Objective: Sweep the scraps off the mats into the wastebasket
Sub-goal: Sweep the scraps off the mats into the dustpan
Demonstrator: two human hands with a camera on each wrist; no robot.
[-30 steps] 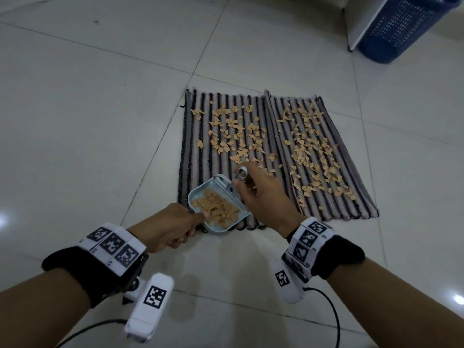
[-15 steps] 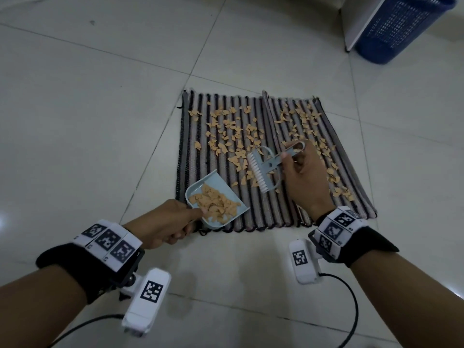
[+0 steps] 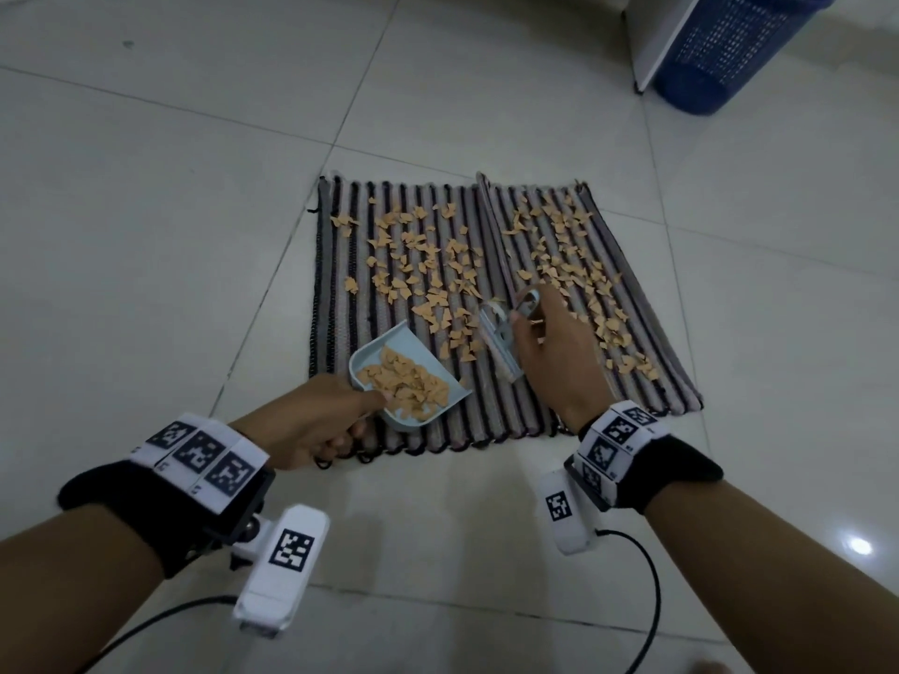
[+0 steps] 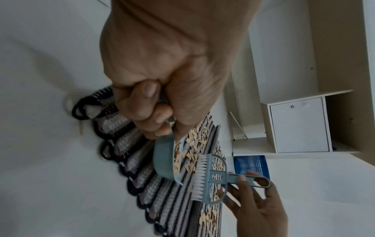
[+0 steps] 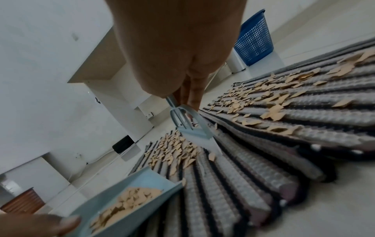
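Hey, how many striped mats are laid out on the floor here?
2. The left mat lies under the dustpan; the right mat sits beside it, its inner edge overlapping the left one. None look hidden.

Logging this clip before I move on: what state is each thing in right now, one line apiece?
dustpan: held low at the left mat's near edge, partly filled with scraps.
brush: above the mats, bristles towards the dustpan.
left mat: flat, scraps scattered on it.
right mat: flat, scraps scattered on it.
wastebasket: upright, far right; contents not visible.
left hand: grips the dustpan handle.
right hand: holds the brush handle.
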